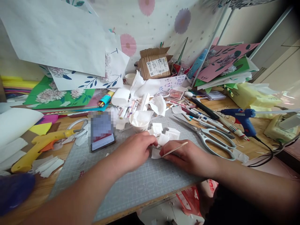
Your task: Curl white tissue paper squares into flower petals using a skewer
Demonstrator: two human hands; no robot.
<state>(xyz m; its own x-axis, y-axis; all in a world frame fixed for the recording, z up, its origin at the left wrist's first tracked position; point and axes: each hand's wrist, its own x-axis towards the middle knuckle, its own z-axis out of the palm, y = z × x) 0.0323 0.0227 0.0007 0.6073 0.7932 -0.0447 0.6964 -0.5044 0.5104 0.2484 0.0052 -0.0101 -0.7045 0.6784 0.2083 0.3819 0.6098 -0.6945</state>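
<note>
My left hand point(137, 149) is closed over the cutting mat point(138, 187), its thumb and forefinger curled together beside small white paper squares point(172, 134). Whatever those fingertips hold is hidden. A thin wooden stick point(175, 148) is held in my right hand point(187, 156), slanting up to the right across the fingers. Under the right fingertips lies another white paper piece point(156, 153); I cannot tell whether it is pinched or only touched. Just behind my left hand stands a paper cup point(140, 121) with white paper in its mouth.
Large scissors point(206, 134) lie open on the right, near a blue glue gun point(243, 120) with its cord. A phone point(102, 131) and a yellow glue gun point(42, 145) lie on the left. Behind are several markers point(206, 117), a cardboard box point(154, 64) and paper-flower sheets point(56, 93).
</note>
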